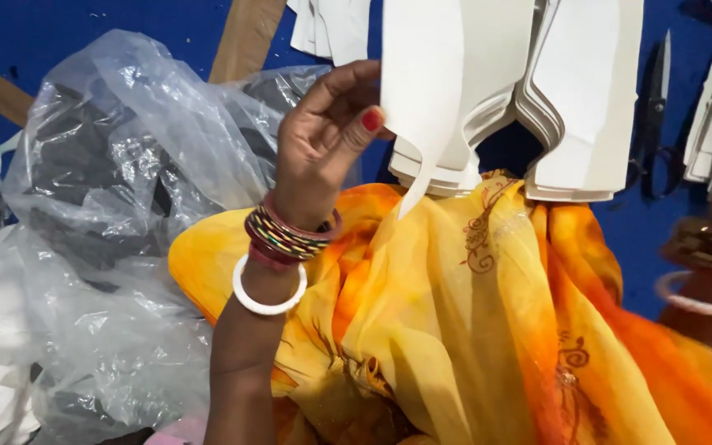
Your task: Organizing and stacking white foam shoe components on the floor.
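Several crumpled clear plastic bags (117, 165) lie at our left. Our left hand (323, 136) is closed, thumb and fingers pinching one white card piece (426, 91) from the stack (537, 99) above our orange-yellow cloth (488, 313). We judge a pinch near the edge best, to avoid bending it. Our right hand is out of frame; only its bangled wrist (706, 280) shows

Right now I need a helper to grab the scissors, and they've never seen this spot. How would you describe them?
Start at the blue surface on the right, beyond the yellow-orange cloth. Between the central white cut-out stack and another stack at the right edge lie the scissors, pointing away. They are the only dark, slim metal thing among the pale sheets.
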